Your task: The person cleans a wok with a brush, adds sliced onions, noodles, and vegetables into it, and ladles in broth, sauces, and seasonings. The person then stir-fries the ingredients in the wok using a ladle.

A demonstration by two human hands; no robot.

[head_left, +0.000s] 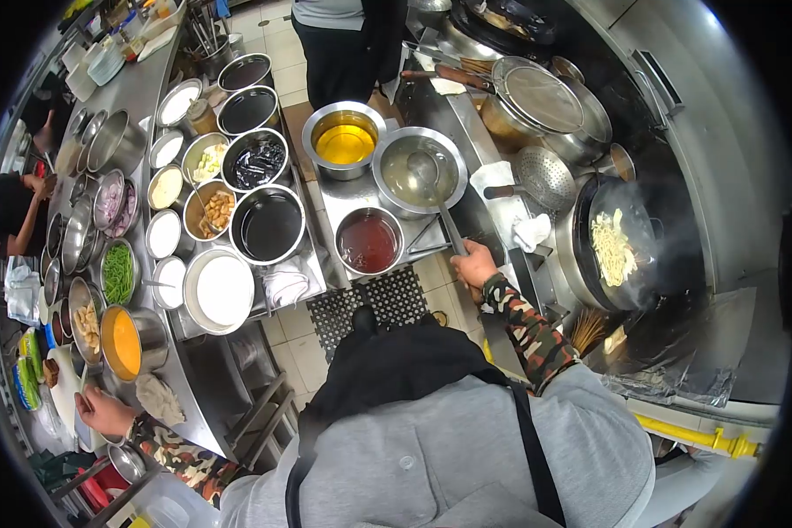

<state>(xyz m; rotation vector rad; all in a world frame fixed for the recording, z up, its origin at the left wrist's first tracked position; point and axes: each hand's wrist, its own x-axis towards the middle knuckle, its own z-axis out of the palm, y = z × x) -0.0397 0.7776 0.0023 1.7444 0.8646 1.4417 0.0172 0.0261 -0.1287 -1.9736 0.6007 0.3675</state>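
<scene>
My right hand is wrapped round the long handle of a ladle. The ladle's bowl dips into a metal pot of cloudy liquid. Off to the left, my left hand is closed, its fingers pinched beside a white board. What those fingers hold, if anything, is too small to make out. A pot of orange sauce stands just above it, and a crumpled cloth lies to its right. Pale strips of food steam in a wok on the right.
Pots of yellow oil and red liquid flank the ladle's pot. Dark sauces, white powders and chopped ingredients fill the left counter. A perforated skimmer rests near the wok. Another person stands ahead.
</scene>
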